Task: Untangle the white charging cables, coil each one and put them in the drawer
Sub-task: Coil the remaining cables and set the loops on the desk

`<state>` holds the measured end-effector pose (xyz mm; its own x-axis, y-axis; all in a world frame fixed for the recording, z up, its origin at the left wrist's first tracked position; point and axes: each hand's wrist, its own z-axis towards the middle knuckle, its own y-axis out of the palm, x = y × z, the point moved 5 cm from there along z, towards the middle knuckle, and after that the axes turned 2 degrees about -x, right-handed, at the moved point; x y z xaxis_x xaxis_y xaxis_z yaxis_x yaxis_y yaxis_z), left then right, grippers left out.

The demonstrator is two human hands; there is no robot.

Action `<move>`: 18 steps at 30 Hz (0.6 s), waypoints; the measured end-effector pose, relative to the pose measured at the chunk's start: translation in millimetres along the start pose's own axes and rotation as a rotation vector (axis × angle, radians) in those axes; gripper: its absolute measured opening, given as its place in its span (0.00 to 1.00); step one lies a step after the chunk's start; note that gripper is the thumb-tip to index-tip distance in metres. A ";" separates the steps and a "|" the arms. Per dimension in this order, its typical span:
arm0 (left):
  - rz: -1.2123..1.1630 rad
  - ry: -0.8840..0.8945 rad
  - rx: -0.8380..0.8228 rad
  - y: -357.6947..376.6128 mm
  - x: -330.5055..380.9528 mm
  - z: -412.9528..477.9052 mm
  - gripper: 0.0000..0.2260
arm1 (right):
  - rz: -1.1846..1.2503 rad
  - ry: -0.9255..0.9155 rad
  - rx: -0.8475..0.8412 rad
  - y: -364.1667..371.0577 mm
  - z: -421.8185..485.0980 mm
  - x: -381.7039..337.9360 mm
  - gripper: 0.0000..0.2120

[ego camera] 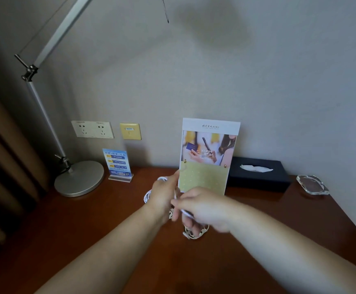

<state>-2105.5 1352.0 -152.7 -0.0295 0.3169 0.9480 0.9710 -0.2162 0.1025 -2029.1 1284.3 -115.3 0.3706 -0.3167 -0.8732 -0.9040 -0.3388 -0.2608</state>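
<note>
Wood of a reddish-brown desk (88, 230) fills the near half of the view, set against a grey wall. A silver desk lamp (79, 178) stands far left on its round base, its arm rising out of the top of the frame. At the far middle stands an upright leaflet holder (209, 155), with a black tissue box (260, 175) just to its right. A double wall socket (92, 129) is set in the wall to the left.

Both bare forearms reach in from the near edge and meet just in front of the leaflet holder. The left hand (164, 196) is raised with its fingers pointing up and holds the white charging cables (146, 197), whose loops show at the hand's far edge and bulge out on its left side. The right hand (204, 209), touching the left, has its fingers curled and pinches a strand at the left hand's near side; blur hides the exact grip. More loops lie on the desk right under the right hand's fingers.

Smaller things: a blue sign (117, 164) beside the lamp base and a glass ashtray (313, 184) far right
</note>
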 end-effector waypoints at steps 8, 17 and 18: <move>-0.752 -0.272 -0.815 13.1 33.8 -9.0 0.15 | -0.046 0.145 -0.196 12.0 13.1 71.3 0.16; 0.609 -0.417 -0.751 13.1 -21.7 -41.3 0.30 | -0.401 0.194 0.087 -54.1 26.6 27.3 0.09; 0.653 -0.403 -0.640 10.8 -22.7 -37.1 0.32 | -0.384 0.195 0.123 -57.9 24.7 20.6 0.10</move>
<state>-2103.1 1308.1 -161.9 0.6624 0.2222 0.7154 0.4540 -0.8787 -0.1474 -1974.4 1319.2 -128.4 0.7070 -0.3537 -0.6124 -0.7072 -0.3602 -0.6084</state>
